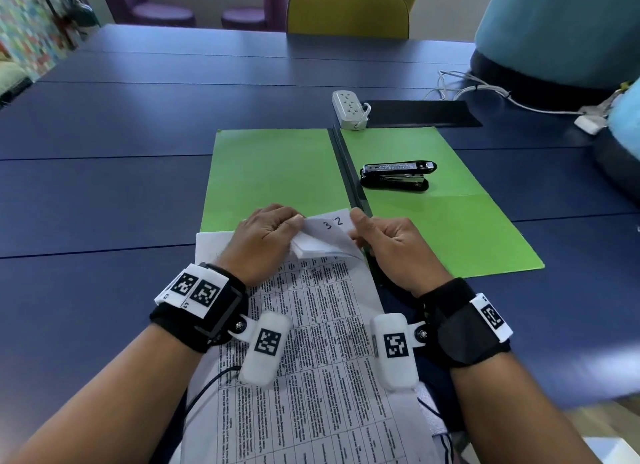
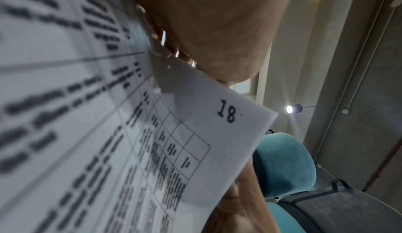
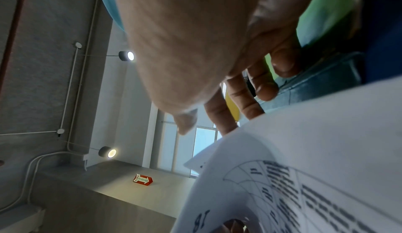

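Seated at a blue surface [image 1: 104, 193], a person's left hand [image 1: 266, 236] and right hand [image 1: 388, 243] hold up the far end of a stack of printed sheets [image 1: 311, 342], with the fingers [image 3: 264, 90] of both curled around the curling top pages. The stack overhangs the surface's near edge and overlaps an open green folder [image 1: 277, 172]. A black stapler [image 1: 396, 176] lies on the folder, well clear.

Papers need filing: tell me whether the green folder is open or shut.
Open: the folder lies spread flat, both halves showing, stapler on it.
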Available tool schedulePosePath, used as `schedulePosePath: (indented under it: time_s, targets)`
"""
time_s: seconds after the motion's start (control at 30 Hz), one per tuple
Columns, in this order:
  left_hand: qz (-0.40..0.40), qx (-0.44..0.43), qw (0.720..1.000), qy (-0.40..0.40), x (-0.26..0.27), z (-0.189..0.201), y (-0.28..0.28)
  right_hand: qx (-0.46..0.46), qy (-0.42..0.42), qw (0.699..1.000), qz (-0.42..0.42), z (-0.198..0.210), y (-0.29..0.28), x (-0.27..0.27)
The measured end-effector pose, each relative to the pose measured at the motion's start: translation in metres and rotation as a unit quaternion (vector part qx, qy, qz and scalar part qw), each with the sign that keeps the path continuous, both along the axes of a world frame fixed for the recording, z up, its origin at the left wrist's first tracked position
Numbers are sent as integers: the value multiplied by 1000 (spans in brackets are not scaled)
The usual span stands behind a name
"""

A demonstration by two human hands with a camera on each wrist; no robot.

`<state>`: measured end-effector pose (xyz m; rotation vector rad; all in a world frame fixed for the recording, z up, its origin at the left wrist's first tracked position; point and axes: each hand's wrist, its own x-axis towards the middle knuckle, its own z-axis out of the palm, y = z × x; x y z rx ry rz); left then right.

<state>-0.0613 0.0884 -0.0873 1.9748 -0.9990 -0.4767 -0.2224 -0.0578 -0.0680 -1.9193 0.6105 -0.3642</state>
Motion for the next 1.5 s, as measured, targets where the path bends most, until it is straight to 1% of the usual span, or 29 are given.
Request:
schedulePosePath:
  time_s: [0.07,0.13,0.23,0.37,0.47,1.0,1.23,1.5]
  targets:
    - [9,-26,999,30,0,-1,1,-1,5,1000,-5,0,-1,1]
    - [13,-34,999,40,0,-1,1,-22,-3,1000,0,-3,-2,2]
    - [18,-37,998,37,1,-3,0,-22,-17,1000,-1,-8,-2,1]
    - [22,-48,998,21,2,-5,3,-6,-46,998,-36,-11,-5,4]
    - [25,-63,998,17,-1,-3,4,-11,-47,997,-54,-14,-7,6]
    - [38,-84,995,48,-4,-2,3,3,-56,996,-64,-15,-7,5]
    - [45,-90,994,40,-3,-1,4,8,-61,996,-61,-14,-6,5]
    - [48,-86,995,12,-3,-2,4,1,-71,996,-61,-10,-4,4]
